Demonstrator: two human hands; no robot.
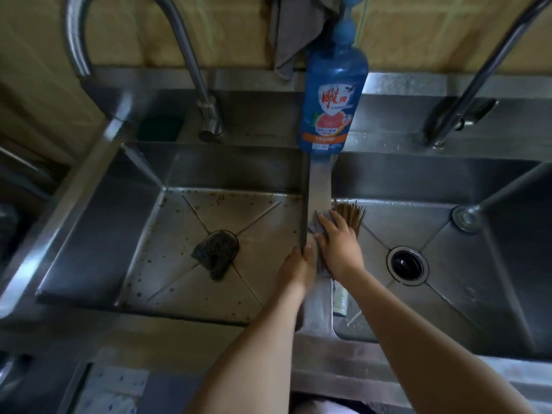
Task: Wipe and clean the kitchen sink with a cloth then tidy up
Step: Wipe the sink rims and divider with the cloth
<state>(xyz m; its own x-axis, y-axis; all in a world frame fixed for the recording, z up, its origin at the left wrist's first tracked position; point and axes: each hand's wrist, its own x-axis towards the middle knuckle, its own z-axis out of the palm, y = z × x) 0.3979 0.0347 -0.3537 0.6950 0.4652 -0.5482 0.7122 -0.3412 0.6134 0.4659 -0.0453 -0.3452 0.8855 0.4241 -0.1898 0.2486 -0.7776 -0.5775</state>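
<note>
On divider (319, 183) — two hands (295, 265) (339, 245), one cloth (316, 224)

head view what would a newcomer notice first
The blue soap bottle stands at the back of the divider between two basins. On that divider the right hand presses a grey cloth, left hand beside it. The left basin floor is speckled brown, a dark scourer over its drain.

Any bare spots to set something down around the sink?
Bare: right basin floor between drain and right wall; back ledge between left faucet base and soap bottle. Crowded: divider, with left hand, right hand, cloth and chopsticks.
</note>
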